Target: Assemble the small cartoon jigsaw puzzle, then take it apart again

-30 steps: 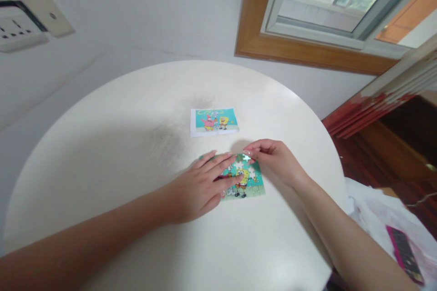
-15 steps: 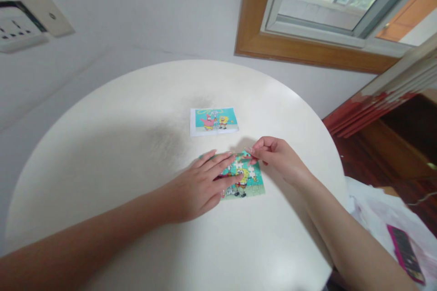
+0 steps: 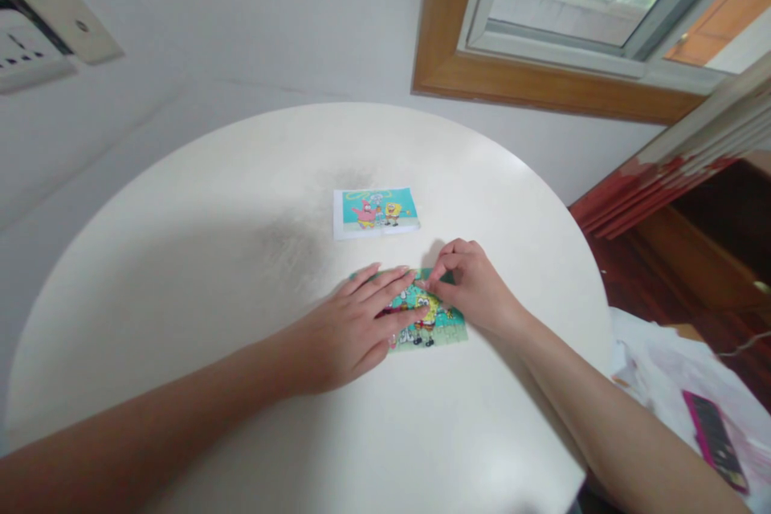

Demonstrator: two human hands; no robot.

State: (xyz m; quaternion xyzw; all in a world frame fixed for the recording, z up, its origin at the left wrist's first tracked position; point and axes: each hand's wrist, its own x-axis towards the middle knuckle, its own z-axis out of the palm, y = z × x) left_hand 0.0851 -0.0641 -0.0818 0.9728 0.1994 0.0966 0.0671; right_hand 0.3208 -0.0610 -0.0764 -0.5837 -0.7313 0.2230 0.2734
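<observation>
A small cartoon jigsaw puzzle lies flat on the round white table. My left hand rests flat on the puzzle's left part, fingers stretched out and together. My right hand is over the puzzle's upper right part, its fingertips pinched together at the top edge; whether a piece is between them is too small to make out. Beyond the puzzle lies a small reference picture with the same cartoon figures.
A wall with a socket plate stands behind the table, a wood-framed window at the upper right. To the right, below the table edge, lie white cloth or plastic and a dark pink-edged flat object.
My right hand has moved left and down onto the puzzle's upper part, its fingers curling into a pinch. My left hand has stayed in place.
</observation>
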